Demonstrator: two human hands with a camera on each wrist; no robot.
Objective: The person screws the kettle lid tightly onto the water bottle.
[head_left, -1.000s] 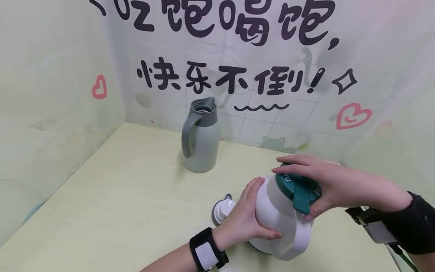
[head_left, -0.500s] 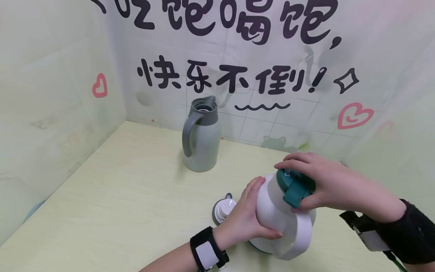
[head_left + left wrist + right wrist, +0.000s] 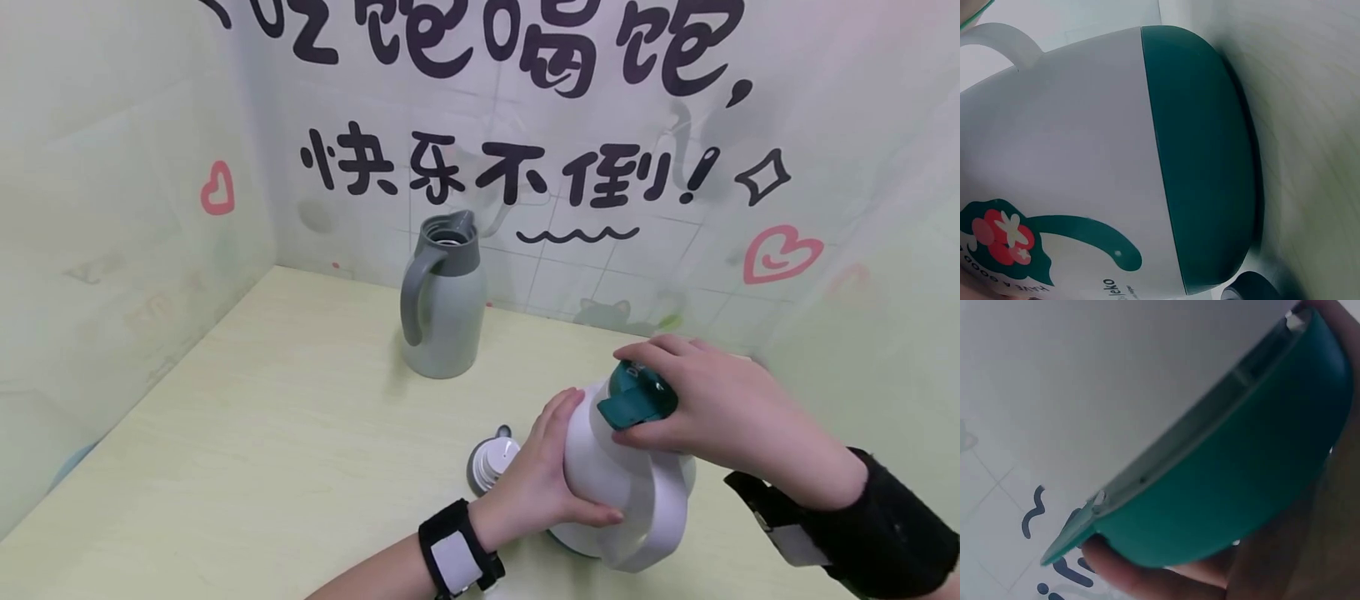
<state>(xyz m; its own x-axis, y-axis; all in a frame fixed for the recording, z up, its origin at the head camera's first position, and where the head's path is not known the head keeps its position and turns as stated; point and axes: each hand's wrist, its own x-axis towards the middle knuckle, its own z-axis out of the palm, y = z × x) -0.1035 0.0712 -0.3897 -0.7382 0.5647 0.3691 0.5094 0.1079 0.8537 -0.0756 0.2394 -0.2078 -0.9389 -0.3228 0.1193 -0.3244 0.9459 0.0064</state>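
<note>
Head view: white vacuum jug [image 3: 615, 479] on right-hand part of worktop [image 3: 300, 433], well forward of back edge; can't tell if slightly tilted. Jug handle [image 3: 666, 521] faces the near side. Green lid [image 3: 637, 390] sits at the jug's mouth, its tab [image 3: 624, 411] pointing toward the worktop's left edge.

Right hand [image 3: 712, 404]: grip closed around green lid, fingers over far side, thumb near tab; some white lettering on lid covered. Left hand [image 3: 543, 483]: grip wrapped on jug body, thumb on near side, fingers on far side.

Right wrist view: narrow pale band along lid rim, next to the white body. Left wrist view: dark green base [image 3: 1204, 162] next to worktop, berry-and-flower print [image 3: 1005, 236] on body.

Grey stopper [image 3: 495, 465], white threaded part up, just beside left hand, partly hidden by it. Grey-green thermos jug [image 3: 450, 325] upright near back edge, left of its middle, mouth uncovered, handle toward left edge. Black straps on both wrists. Behind back edge: printed curtain [image 3: 360, 242], black Chinese characters, pink hearts.
</note>
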